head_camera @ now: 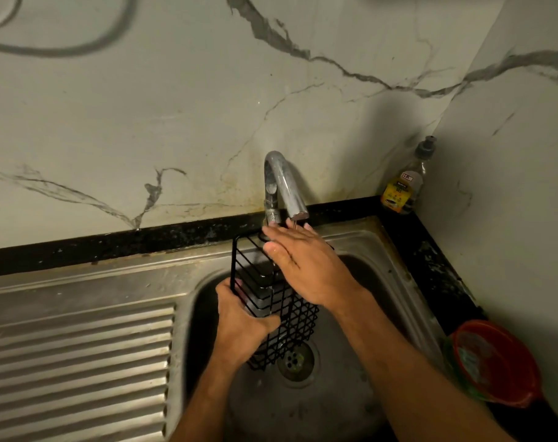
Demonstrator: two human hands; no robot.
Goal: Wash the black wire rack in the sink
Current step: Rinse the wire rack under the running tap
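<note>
Black wire rack: your left hand grips its side; right hand lies flat on it, fingers straight.

The scene was dimly lit with a warm yellowish cast. A soft shadow was thrown on the marble wall at centre right. Wide-angle distortion and softness were noted at the edges.

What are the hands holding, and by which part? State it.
The left hand grips the black wire rack by its left side edge, over the sink. The right hand lies flat on the rack's top, fingers straight, gripping nothing.
</note>
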